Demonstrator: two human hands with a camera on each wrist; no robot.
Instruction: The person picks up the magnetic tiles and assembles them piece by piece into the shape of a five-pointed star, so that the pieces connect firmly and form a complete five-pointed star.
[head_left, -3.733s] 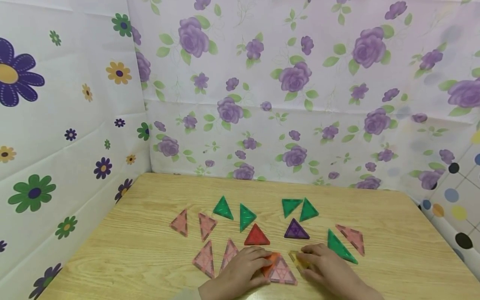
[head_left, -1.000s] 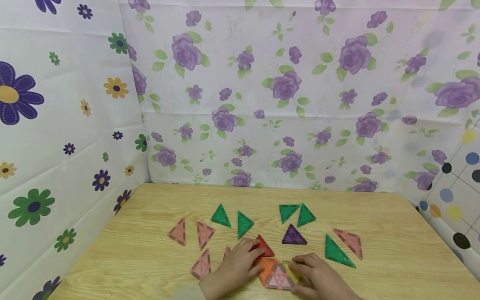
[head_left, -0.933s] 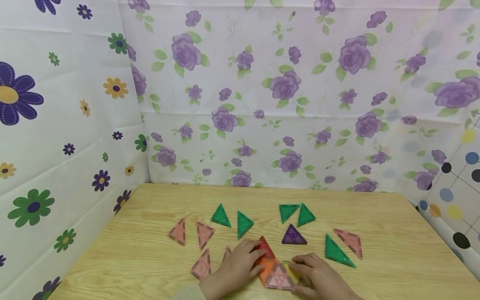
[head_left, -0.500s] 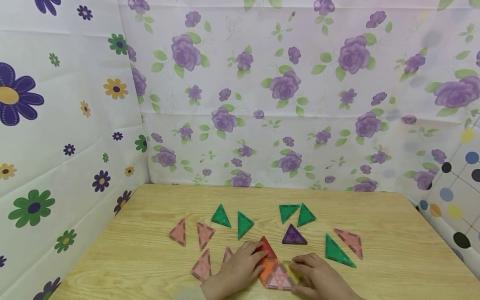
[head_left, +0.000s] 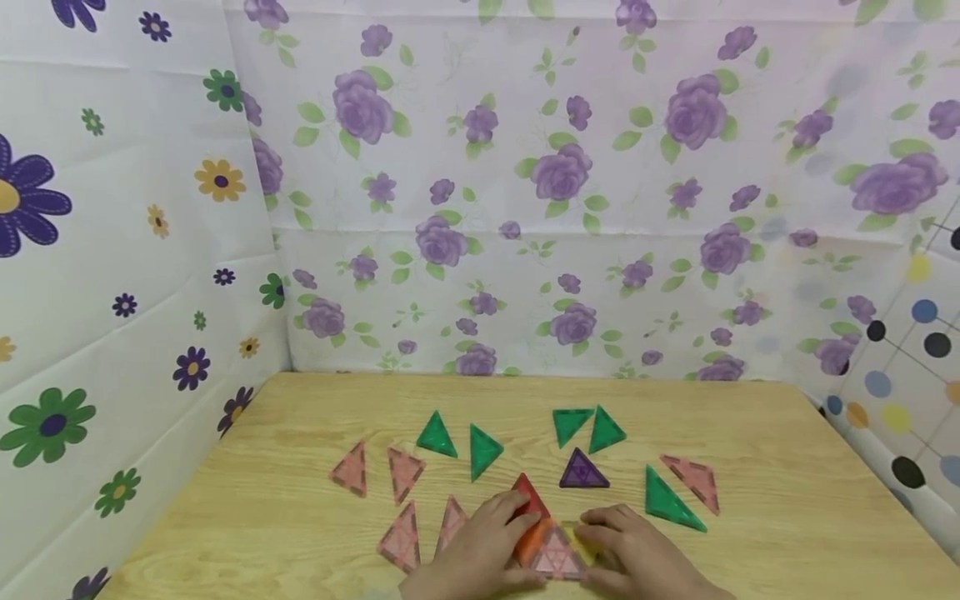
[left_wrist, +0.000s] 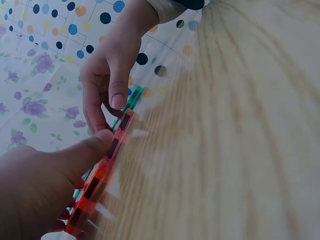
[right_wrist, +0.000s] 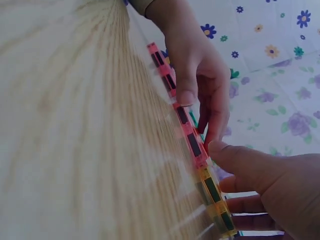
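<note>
A red triangular magnetic tile (head_left: 531, 496) sits against the far edge of an orange magnetic tile (head_left: 529, 546). Beside the orange one is a pink triangular tile (head_left: 557, 557), then a yellow magnetic tile (head_left: 581, 546), together forming a flat row on the table. My left hand (head_left: 480, 546) grips the red and orange tiles, fingers over them and thumb stretched to the pink tile's near edge. With thumb and fingers my right hand (head_left: 637, 554) holds the yellow tile, partly covering it. In the left wrist view its thumb (left_wrist: 118, 92) hovers near the pink tile's edge.
Green triangles (head_left: 486, 452) and a purple triangle (head_left: 584, 471) lie farther back on the wooden table (head_left: 262, 500). Several pink triangles (head_left: 401, 537) lie at left. A long green triangle (head_left: 670, 500) and a pink one (head_left: 696, 482) lie at right. Flowered cloth (head_left: 480, 250) hangs behind.
The red tile has moved toward me and right, against the orange tile, under my left hand. Orange, pink and yellow have closed together. My left thumb has shifted to the pink tile's near edge.
</note>
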